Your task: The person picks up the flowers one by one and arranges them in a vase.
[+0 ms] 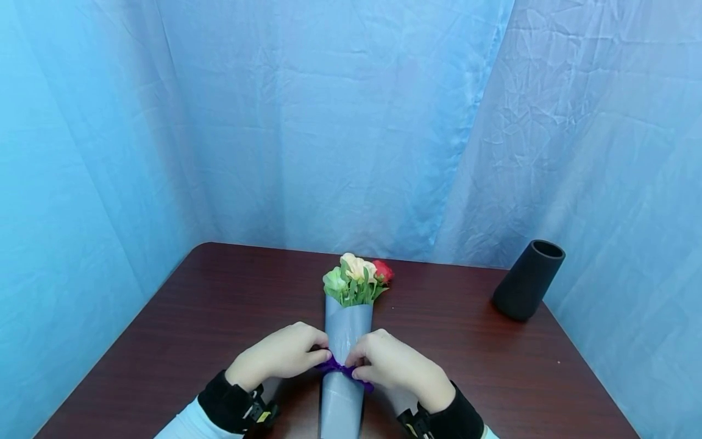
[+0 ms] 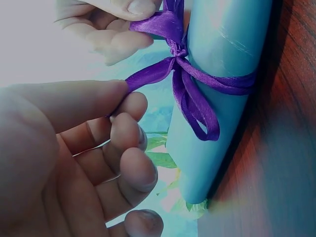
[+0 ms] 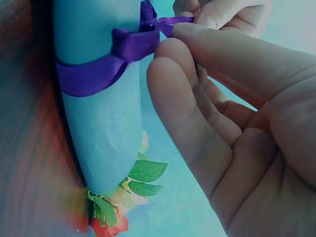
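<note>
A bouquet wrapped in grey-blue paper (image 1: 342, 402) lies on the table, its flowers (image 1: 359, 277) in cream, pale green and red at the far end. Round its middle runs a purple satin ribbon (image 2: 229, 83), knotted on top with a loop hanging from the knot. My left hand (image 1: 287, 350) pinches one ribbon tail between thumb and index finger, left of the wrap. From the right, my right hand (image 1: 392, 360) pinches another part of the ribbon between thumb and fingertips. Both hands are close to the knot, and the right fingers partly cover it in the right wrist view.
A black vase (image 1: 528, 283) stands near the table's right edge, appearing tilted in the head view. The dark reddish-brown table (image 1: 236, 286) has light blue curtains (image 1: 351, 122) behind it and at both sides.
</note>
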Demonstrator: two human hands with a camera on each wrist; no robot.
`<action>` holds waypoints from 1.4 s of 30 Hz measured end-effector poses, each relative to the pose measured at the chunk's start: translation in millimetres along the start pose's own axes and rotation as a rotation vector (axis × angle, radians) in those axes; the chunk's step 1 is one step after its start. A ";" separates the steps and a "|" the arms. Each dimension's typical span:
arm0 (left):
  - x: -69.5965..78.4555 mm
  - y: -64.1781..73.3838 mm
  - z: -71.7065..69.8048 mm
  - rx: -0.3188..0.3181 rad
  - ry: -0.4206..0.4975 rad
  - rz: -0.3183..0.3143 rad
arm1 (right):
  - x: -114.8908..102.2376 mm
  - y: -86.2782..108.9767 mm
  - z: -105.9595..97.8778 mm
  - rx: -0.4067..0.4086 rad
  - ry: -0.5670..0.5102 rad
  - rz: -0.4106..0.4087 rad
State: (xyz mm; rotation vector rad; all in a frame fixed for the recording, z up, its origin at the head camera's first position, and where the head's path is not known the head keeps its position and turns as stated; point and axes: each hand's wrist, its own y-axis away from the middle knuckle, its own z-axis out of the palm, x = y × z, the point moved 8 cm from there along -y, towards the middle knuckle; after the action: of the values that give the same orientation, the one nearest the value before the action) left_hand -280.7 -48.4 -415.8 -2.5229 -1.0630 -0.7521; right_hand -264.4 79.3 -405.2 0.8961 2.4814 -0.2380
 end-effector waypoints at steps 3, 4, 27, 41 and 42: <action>0.2 0.6 -1.3 0.003 -0.005 -0.005 | 1.9 0.9 -1.2 0.012 0.000 0.011; 0.5 0.8 -1.7 0.005 -0.008 -0.005 | 2.9 1.1 -1.6 0.018 -0.001 0.020; 10.8 -0.8 -5.7 0.049 -0.056 0.095 | 3.3 3.8 -11.4 0.120 0.017 -0.056; 8.9 4.4 -13.7 0.054 -0.090 0.034 | 7.7 8.9 -19.4 0.103 0.023 -0.029; 8.5 5.0 -14.1 0.051 -0.086 0.030 | 8.5 9.3 -19.9 0.102 0.027 -0.025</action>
State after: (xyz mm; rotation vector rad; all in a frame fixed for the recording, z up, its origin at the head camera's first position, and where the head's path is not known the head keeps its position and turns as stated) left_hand -277.0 -53.4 -399.7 -2.5426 -1.0550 -0.6051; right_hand -271.8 97.5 -392.2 0.9149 2.5260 -0.3663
